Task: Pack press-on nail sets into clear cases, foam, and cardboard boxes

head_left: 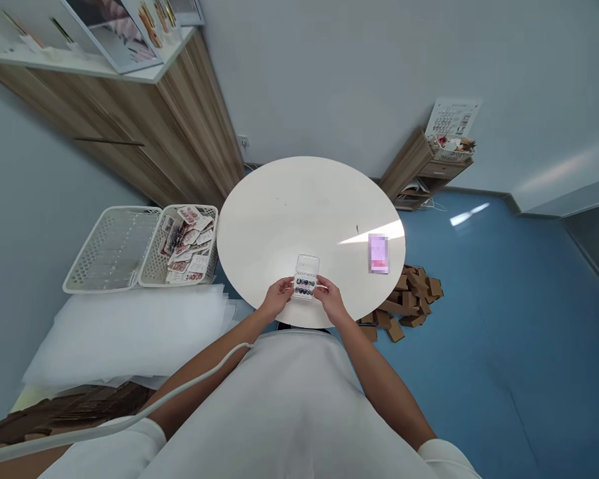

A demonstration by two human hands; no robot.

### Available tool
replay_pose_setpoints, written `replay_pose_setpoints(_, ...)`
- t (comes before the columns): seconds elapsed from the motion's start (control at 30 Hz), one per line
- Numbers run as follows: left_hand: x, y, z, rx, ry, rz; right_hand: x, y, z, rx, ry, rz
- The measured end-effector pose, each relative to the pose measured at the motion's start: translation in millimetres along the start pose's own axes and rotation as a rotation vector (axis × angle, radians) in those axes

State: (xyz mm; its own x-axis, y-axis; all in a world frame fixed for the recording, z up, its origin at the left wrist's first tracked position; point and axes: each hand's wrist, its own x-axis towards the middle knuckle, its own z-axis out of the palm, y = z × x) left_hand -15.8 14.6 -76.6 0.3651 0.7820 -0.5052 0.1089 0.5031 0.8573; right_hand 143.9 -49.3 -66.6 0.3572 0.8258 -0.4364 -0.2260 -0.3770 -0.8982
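Observation:
A small clear case [308, 265] lies open near the front edge of the round white table [299, 199], its lid tilted up at the back. Two rows of small dark and greenish pieces [304, 287] sit in its lower half. My left hand [278, 295] grips the case's left edge between thumb and fingers. On the opposite edge, my right hand [330, 298] has its fingers closed in the same way.
A blurred pink and purple rectangle [378, 253] lies on the table's right side. Left of the table, an open white basket [152, 266] holds many small packets. Cardboard boxes [409, 299] are piled at the right. A wooden cabinet [180, 120] stands at the back left.

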Motion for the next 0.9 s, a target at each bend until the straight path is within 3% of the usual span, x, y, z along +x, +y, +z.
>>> replay_pose_setpoints(0.13,-8.8,12.7,-13.7,-0.155,-0.133,-0.018,-12.0,-15.2,11.8,0.108,-0.009,-0.025)
replay_pose_setpoints(0.23,-12.2,20.1,-21.3,-0.192,-0.165,-0.014,-16.6,-22.5,16.8,0.150,-0.012,-0.032)
replay_pose_setpoints(0.47,-22.6,28.2,-25.4,-0.205,-0.302,-0.049,-11.5,-28.6,13.5,0.243,-0.075,0.097)
replay_pose_setpoints(0.57,-25.7,30.1,-25.5,-0.229,-0.332,-0.093,-7.5,-33.3,11.5,0.253,-0.086,0.092)
replay_pose_setpoints(0.9,-23.6,29.2,-29.1,-0.398,-0.355,-0.147,-9.3,-47.7,4.0,0.262,-0.304,0.136)
